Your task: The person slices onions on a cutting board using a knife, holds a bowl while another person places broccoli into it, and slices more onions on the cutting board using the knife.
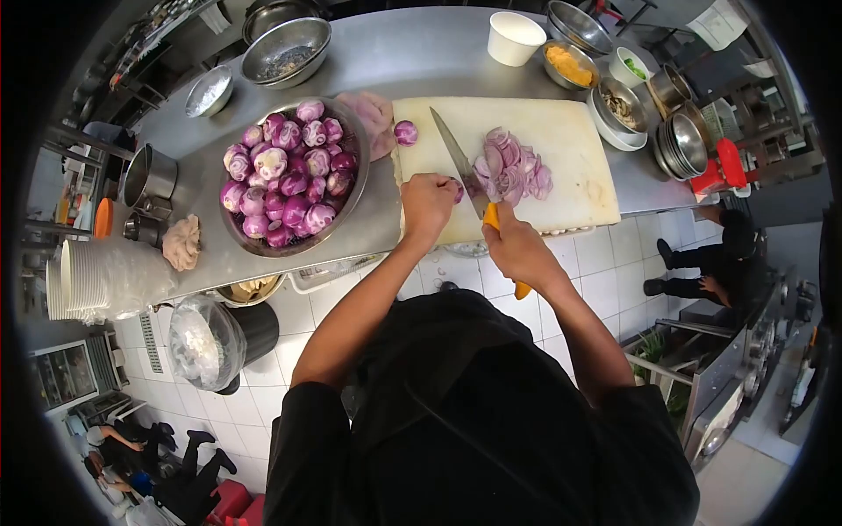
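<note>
My right hand (519,247) is closed round the yellow handle of a kitchen knife (452,146), whose blade lies over the white cutting board (579,131), pointing away and to the left. Just left of the blade, my left hand (427,209) grips a red onion (457,190), mostly hidden by the fingers. A heap of sliced red onion (513,167) lies on the board to the right of the knife. One whole peeled onion (405,132) sits at the board's upper left. A large metal bowl (361,175) full of peeled red onions stands left of the board.
A pink cloth (368,118) lies between bowl and board. Metal bowls (287,54) and a white tub (515,39) stand along the back. Several stacked bowls (680,147) are at right. A lined bin (206,342) stands below the counter; other people are at the lower left and right.
</note>
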The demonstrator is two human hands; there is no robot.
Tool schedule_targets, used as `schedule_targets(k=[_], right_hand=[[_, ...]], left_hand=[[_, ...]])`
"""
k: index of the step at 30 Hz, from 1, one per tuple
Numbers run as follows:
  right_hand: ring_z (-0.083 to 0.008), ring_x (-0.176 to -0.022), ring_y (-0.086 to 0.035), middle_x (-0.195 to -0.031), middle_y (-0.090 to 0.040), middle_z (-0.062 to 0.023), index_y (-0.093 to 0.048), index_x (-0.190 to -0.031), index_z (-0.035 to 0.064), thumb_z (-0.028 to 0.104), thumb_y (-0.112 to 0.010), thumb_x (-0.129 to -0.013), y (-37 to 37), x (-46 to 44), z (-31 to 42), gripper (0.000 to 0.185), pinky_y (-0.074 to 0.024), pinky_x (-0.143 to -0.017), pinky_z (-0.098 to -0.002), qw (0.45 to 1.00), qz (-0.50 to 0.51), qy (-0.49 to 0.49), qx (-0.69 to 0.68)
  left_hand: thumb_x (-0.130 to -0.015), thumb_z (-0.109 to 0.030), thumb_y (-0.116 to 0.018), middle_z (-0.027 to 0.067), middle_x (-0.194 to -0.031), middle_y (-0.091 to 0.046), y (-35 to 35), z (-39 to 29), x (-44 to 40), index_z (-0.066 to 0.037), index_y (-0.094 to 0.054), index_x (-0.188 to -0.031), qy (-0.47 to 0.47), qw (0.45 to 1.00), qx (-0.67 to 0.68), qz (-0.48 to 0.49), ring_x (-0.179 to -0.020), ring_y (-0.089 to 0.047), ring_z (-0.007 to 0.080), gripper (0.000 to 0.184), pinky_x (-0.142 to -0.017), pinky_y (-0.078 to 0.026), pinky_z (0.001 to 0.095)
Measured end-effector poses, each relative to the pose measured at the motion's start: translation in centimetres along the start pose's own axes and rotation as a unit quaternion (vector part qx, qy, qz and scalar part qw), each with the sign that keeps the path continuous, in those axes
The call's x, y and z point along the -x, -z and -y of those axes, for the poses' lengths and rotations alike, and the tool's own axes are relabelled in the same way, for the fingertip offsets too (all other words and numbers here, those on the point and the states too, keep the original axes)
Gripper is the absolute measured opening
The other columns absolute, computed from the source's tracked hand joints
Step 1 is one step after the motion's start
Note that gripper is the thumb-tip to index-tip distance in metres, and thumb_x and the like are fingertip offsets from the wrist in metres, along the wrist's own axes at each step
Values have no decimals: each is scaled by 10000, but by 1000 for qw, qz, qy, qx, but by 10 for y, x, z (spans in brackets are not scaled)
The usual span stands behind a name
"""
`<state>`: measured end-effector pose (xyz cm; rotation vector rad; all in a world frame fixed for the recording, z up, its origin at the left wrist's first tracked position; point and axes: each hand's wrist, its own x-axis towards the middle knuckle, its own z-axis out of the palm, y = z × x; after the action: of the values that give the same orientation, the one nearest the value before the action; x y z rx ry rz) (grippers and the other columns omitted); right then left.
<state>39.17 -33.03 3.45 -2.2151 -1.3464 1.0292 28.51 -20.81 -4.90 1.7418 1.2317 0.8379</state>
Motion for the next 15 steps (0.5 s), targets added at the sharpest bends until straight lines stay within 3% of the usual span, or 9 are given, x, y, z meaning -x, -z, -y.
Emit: schedule_targets(k=[2,6,9,11,12,14,15], right_hand=[[-521,-765,-591,-755,-601,-342,-353,-1066,-26,186,-460,-934,-1,5,0,272,-442,-721,-580,1000,4,-5,12],[-530,-758,-586,-756,-597,-348,-353,-1058,-17,158,-478,-923,-23,-9,-17,254,-437,-706,-594,998,-40,46,24],[-521,-764,-581,-777,-593,-341,-363,-1057,11,185,-485,-935,-41,-47,-31,246,-440,-694,-574,996,-73,55,15],[-464,-661,-616,-754,-601,-309,-370,-1066,0,184,-485,-934,-40,-66,-30,254,-473,-602,-537,979,-133,151,-2],[-464,-661,-616,-754,-601,-309,-370,-1066,0,184,-485,-934,-39,-62,-35,254,-473,-602,-537,980,-135,146,-3],[-363,-539,-628,-733,-606,-265,-372,-1090,-20,181,-478,-933,-11,-42,-5,276,-481,-493,-477,999,-13,14,-45],[-363,-539,-628,-733,-606,-265,-372,-1090,-20,181,-478,-933,-2,-28,7,276,-481,-493,-477,999,-10,13,-43]], left_hand=[[-760,-160,-661,116,-654,-687,0,-3,1,-6,-736,-818,53,998,6,27,-553,-654,193,181,-630,-525,289],[-766,-159,-657,113,-652,-686,0,-2,5,-3,-734,-831,48,998,14,28,-543,-645,182,186,-629,-521,281],[-755,-152,-632,140,-590,-635,-6,9,5,-18,-721,-750,-37,999,32,-5,-554,-632,252,161,-653,-508,329],[-768,-156,-633,137,-617,-649,-8,12,6,-18,-723,-772,-2,996,86,-15,-572,-639,250,165,-680,-507,315],[-768,-156,-633,137,-617,-649,-8,14,9,-18,-723,-772,-2,996,86,-10,-572,-639,250,165,-680,-507,315],[-779,-160,-641,143,-653,-666,-6,13,7,-9,-725,-802,1,998,65,4,-587,-652,241,174,-674,-516,309],[-779,-160,-641,143,-653,-666,-6,12,9,-9,-725,-802,5,998,66,3,-587,-652,241,174,-674,-516,309]])
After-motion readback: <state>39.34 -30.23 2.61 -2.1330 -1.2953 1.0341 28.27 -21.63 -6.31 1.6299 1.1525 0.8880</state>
